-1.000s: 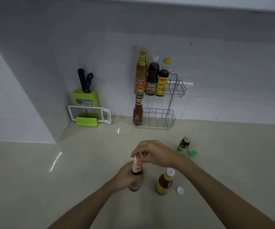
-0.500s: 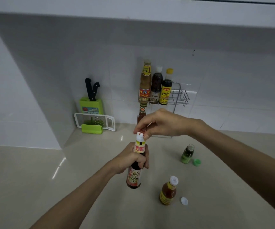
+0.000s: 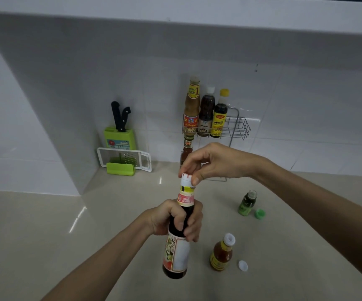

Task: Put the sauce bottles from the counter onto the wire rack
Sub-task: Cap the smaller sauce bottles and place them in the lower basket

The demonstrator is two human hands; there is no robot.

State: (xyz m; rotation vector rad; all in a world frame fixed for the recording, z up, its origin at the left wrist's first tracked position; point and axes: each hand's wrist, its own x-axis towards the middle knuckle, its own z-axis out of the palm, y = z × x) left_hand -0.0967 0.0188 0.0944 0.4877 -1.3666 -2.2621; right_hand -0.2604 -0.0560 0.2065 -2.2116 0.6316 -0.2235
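Observation:
My left hand point(image 3: 173, 218) grips the neck of a dark sauce bottle point(image 3: 176, 255), held upright above the counter. My right hand point(image 3: 215, 162) pinches the bottle's white cap point(image 3: 186, 180) from above. A small orange sauce bottle point(image 3: 221, 254) stands uncapped on the counter, its white cap point(image 3: 243, 265) lying beside it. A little green bottle point(image 3: 247, 203) stands farther back with a green cap point(image 3: 260, 213) next to it. The wire rack point(image 3: 238, 127) at the wall holds three bottles on its top shelf and a red sauce bottle point(image 3: 187, 148) on the lower one.
A green knife block point(image 3: 120, 137) with two black-handled knives stands left of the rack, a white grater point(image 3: 123, 159) leaning in front of it. A white cabinet underside hangs overhead. A tiled wall juts out at the left.
The dark bottle has been lifted off the counter and brought up closer to me. My right hand stays at its cap. The view has tilted upward.

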